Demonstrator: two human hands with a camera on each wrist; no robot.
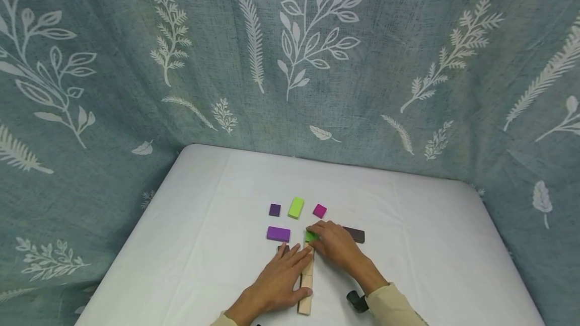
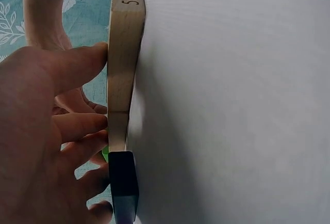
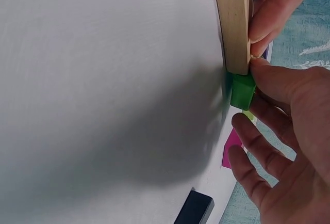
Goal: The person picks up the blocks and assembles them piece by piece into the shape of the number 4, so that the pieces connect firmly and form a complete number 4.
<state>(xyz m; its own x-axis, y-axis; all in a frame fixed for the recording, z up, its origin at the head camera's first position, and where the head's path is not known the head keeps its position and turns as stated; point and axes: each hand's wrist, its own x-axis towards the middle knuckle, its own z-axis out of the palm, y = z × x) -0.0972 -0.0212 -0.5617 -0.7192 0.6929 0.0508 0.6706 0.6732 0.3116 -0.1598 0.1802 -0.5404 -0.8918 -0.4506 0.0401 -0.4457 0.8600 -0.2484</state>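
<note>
My left hand (image 1: 277, 280) rests on a row of plain wooden blocks (image 1: 305, 306), fingers spread and mostly straight, thumb on the near block. In the left wrist view the near wooden block (image 2: 124, 53) bears the number 56 and meets another end to end. At the row's far end is a green block (image 1: 310, 236), which my right hand (image 1: 340, 246) pinches between thumb and fingers. The right wrist view shows the green block (image 3: 242, 91) against the wood's end. A dark block (image 1: 283, 249) lies beside my left fingertips, partly hidden by them.
Beyond the hands lie a purple block (image 1: 278, 234), a dark purple block (image 1: 275, 210), a lime block (image 1: 296, 208) and a magenta block (image 1: 319, 211). A black block (image 1: 357, 235) is right of my right hand. All sit on a white-covered table (image 1: 204, 205) before a patterned curtain (image 1: 272, 64).
</note>
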